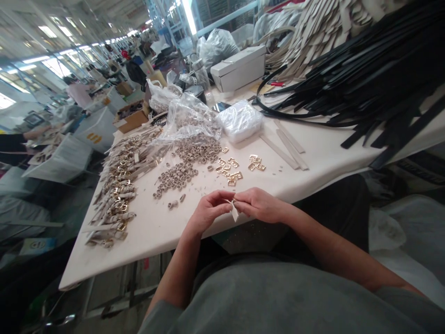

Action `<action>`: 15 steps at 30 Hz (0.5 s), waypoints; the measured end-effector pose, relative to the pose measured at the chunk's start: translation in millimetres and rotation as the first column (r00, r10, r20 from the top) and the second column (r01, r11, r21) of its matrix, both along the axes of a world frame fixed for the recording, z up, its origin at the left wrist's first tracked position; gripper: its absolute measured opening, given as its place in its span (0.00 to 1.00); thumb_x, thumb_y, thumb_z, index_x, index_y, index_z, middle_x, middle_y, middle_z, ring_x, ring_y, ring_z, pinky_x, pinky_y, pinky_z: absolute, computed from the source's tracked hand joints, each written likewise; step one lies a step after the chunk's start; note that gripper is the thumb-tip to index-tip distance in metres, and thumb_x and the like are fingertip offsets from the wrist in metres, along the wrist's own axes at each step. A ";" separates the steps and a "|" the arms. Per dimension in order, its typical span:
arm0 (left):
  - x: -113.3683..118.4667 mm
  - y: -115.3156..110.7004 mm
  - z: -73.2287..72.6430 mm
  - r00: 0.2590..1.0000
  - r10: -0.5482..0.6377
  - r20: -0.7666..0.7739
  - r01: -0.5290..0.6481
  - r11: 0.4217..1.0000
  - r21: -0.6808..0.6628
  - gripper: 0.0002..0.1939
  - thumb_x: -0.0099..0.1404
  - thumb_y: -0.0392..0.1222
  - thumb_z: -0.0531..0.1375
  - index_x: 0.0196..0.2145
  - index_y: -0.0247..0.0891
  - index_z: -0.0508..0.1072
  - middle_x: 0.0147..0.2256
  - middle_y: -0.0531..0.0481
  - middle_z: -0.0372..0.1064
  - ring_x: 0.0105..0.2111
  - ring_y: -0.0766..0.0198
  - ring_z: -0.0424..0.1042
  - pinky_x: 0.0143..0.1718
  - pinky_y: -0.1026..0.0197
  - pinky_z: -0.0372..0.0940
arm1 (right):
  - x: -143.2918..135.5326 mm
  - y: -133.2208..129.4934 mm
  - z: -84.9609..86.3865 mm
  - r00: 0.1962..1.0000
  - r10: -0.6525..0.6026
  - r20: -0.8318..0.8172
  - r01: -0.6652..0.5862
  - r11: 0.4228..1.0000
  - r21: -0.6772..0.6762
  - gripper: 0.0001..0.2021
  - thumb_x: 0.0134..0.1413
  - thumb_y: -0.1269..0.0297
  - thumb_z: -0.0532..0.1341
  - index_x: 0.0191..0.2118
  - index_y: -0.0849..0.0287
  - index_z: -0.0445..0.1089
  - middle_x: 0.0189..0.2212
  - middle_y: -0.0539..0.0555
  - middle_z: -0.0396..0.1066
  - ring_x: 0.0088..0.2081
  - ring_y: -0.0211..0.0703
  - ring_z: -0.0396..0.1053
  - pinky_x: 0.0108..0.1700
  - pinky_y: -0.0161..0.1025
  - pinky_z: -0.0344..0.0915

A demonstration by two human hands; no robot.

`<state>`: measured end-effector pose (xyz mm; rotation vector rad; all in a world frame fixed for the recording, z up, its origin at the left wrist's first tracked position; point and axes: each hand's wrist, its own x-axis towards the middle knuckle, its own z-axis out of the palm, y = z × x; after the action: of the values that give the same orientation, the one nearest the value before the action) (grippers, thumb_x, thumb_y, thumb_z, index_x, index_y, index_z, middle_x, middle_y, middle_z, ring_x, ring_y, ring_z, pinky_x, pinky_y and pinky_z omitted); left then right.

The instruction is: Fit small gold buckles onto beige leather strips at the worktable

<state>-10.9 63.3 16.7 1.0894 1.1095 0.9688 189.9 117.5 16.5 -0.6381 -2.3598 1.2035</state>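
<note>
My left hand (212, 209) and my right hand (259, 204) meet at the table's front edge. Between their fingertips is a small light strip (234, 213), its pointed end hanging down; both hands pinch it. Just beyond them lie gold buckles (231, 175), with a smaller group of gold buckles (256, 163) to the right. Many small beige loops (177, 177) are heaped left of the buckles. Whether a buckle is also between the fingers is too small to tell.
Buckled beige straps (120, 185) line the table's left side. Clear plastic bags (239, 120) and a white box (238, 69) stand behind. Black straps (347, 74) overhang the right edge. Loose beige strips (287, 146) lie right of centre. A person (78, 91) is far left.
</note>
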 end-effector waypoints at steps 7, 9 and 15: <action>-7.9 -0.8 -1.4 0.991 0.120 -0.065 -0.115 0.991 0.067 0.12 0.53 0.44 0.72 0.31 0.36 0.77 0.25 0.52 0.72 0.25 0.68 0.67 0.29 0.65 0.61 | -3.2 11.0 1.9 0.983 -0.043 0.177 0.005 0.979 0.204 0.17 0.65 0.60 0.55 0.25 0.58 0.66 0.21 0.50 0.68 0.24 0.37 0.60 0.28 0.37 0.47; -8.1 1.1 -4.5 0.974 0.170 -0.151 -0.155 0.982 0.108 0.11 0.53 0.44 0.71 0.32 0.36 0.78 0.25 0.51 0.72 0.24 0.68 0.66 0.27 0.66 0.59 | -4.4 15.8 2.5 0.969 -0.133 0.209 0.060 0.944 0.324 0.16 0.64 0.59 0.57 0.25 0.58 0.67 0.22 0.51 0.69 0.25 0.39 0.61 0.29 0.37 0.47; -2.2 16.0 -10.6 0.930 0.332 -0.156 -0.308 0.938 0.158 0.07 0.52 0.42 0.69 0.27 0.37 0.78 0.22 0.54 0.69 0.23 0.69 0.63 0.26 0.66 0.58 | -9.9 20.1 2.4 0.938 -0.346 -0.028 0.310 0.799 0.516 0.08 0.65 0.64 0.58 0.38 0.57 0.74 0.41 0.58 0.76 0.43 0.49 0.70 0.44 0.41 0.59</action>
<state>-13.1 79.3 6.1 1.1403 1.4203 1.2325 180.0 137.6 18.9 -0.8565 -2.3463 0.3726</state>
